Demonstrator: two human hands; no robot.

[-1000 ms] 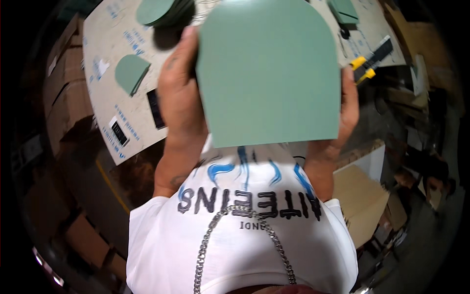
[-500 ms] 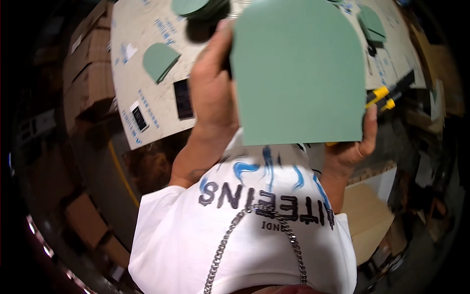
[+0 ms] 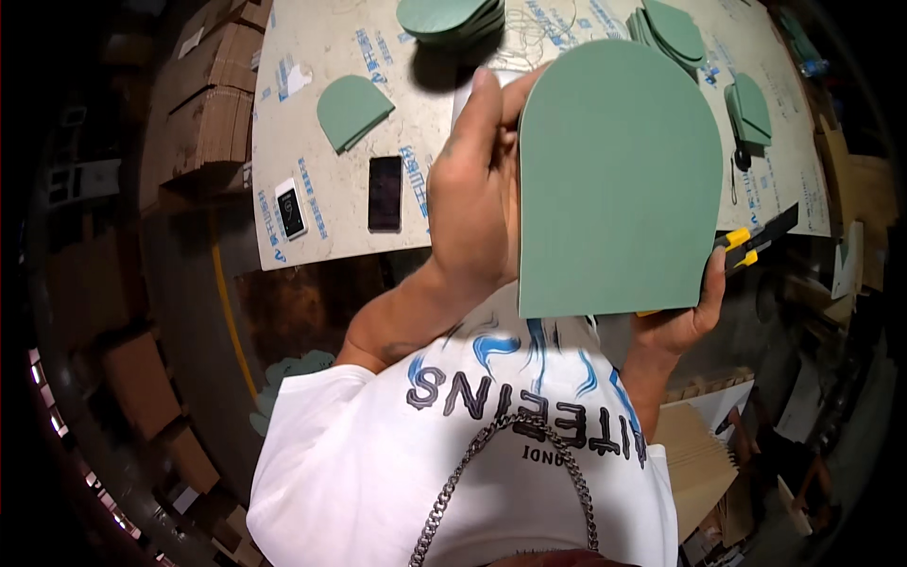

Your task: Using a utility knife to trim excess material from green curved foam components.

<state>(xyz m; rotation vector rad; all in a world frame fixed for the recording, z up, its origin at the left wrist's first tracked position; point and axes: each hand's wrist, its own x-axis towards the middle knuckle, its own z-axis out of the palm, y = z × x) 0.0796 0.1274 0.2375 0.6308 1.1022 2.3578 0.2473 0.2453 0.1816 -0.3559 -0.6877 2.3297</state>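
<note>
Over the near side of the pale surface (image 3: 340, 200), a green arched board (image 3: 619, 180) is held up. The left hand's (image 3: 471, 215) fingers grip its left edge; the right hand (image 3: 690, 326) holds a knife (image 3: 761, 236) at its near right corner, some fingers hidden. Best keep the knife angled away.

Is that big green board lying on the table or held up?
The green board is held up: the left hand is at its left edge, the right hand at its lower right corner.
</note>
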